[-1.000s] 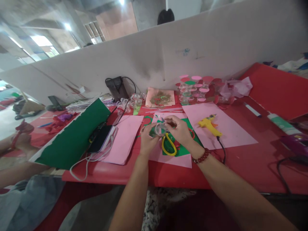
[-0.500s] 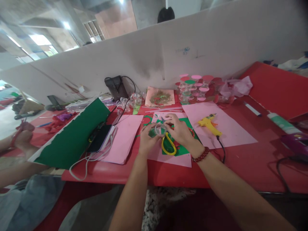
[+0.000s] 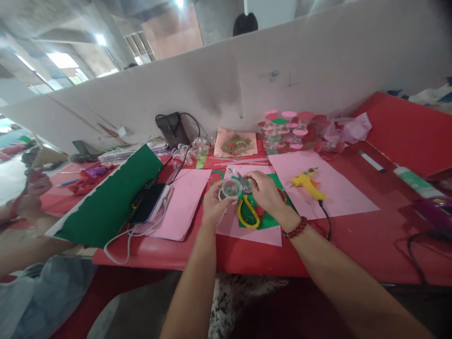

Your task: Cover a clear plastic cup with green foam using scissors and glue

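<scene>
left hand grips clear cup above worktop; right hand curled beside it, can't tell if holding anything. handling step, i'd guess; next move wants cup steady.

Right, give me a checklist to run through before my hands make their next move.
1. Clear cup held in the left hand: ok.
2. Right hand empty: cannot tell; its fingertips are partly hidden.
3. Yellow-handled scissors well away from the hands: not ok, they lie right beside them.
4. Glue gun apart from the hands, lying on the pink sheet: ok.
5. Glue gun cool: cannot tell.
</scene>
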The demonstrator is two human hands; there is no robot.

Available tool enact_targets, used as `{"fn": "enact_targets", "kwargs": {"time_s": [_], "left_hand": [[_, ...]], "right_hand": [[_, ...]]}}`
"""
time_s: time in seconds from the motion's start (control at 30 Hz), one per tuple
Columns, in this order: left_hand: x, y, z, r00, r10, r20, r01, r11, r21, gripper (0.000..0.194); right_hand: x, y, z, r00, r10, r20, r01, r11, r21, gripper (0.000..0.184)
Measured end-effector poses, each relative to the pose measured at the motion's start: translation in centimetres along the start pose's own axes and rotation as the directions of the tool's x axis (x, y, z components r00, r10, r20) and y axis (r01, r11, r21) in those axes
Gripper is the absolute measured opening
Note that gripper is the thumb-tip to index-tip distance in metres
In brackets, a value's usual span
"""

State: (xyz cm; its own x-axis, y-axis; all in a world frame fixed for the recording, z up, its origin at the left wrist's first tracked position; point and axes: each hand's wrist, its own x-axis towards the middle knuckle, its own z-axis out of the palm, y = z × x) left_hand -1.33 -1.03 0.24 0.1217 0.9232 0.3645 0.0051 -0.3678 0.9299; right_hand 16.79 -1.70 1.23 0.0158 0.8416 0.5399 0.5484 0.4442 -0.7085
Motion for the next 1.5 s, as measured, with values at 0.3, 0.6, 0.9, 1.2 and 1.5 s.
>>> {"fn": "enact_targets", "kwargs": {"time_s": [0.3, 0.6, 0.9, 1.2, 1.5], "left_hand": [[0.1, -0.5, -0.2, 0.999, 0.031, -0.036, -0.028, 0.995, 0.096, 0.046], [0.1, 0.2, -0.1, 0.994, 0.067, -0.087, -0.053, 0.986, 0.158, 0.046], [0.2, -1.1, -0.6, 0.994, 0.096, -0.044, -0.08, 0.954, 0.288, 0.045], [0.0, -0.2, 0.0, 1.0, 0.015, 0.006, -0.015, 0.993, 0.117, 0.043], [0.2, -0.4, -0.3, 0.998, 0.006, -0.065, 0.0, 0.996, 0.087, 0.047]], "right_hand": [[-0.1, -0.8, 0.2, 0.998, 0.053, 0.034, -0.059, 0.974, 0.22, 0.02], [-0.3, -1.6, 0.1, 0.975, 0.17, 0.143, -0.218, 0.856, 0.468, 0.024], [-0.4, -1.7, 0.0, 0.985, 0.126, 0.118, -0.156, 0.944, 0.292, 0.033], [-0.2, -1.2, -0.5, 0.995, 0.092, 0.03, -0.095, 0.989, 0.116, 0.035], [-0.3, -1.4, -0.4, 1.0, 0.013, 0.026, -0.019, 0.97, 0.241, 0.028]]}}
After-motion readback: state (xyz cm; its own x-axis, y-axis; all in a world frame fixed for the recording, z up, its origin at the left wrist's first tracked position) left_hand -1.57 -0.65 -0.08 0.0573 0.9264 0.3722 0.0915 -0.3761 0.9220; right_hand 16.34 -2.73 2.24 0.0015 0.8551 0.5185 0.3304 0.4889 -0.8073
